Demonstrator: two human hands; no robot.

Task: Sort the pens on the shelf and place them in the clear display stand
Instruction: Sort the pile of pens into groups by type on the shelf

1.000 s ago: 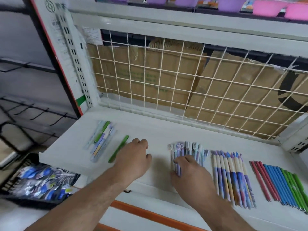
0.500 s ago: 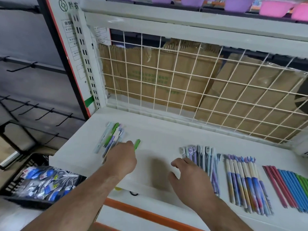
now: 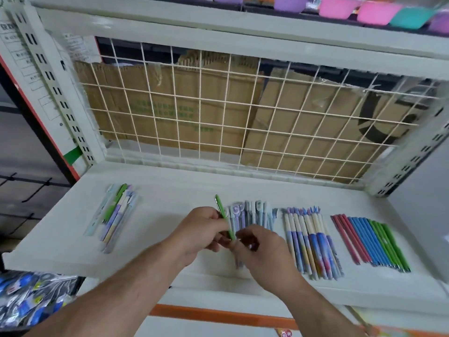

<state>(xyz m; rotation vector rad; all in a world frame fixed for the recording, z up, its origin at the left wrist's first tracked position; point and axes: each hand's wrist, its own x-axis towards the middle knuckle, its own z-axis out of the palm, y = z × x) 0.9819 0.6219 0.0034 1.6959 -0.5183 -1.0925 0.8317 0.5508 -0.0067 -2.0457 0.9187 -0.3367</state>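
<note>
With the left hand pinching the green pen and the right hand curled at its near end, grip unclear, a fumbled handover could scatter the pale-blue pens beneath.

The left hand grips a green pen over the white shelf. The right hand pinches its lower end, just above a row of pastel pens.

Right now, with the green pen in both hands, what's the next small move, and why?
Probably release the left hand and let the right hand carry the green pen to the green pens at far right: both hands pinch it, and like colours lie together there.
</note>
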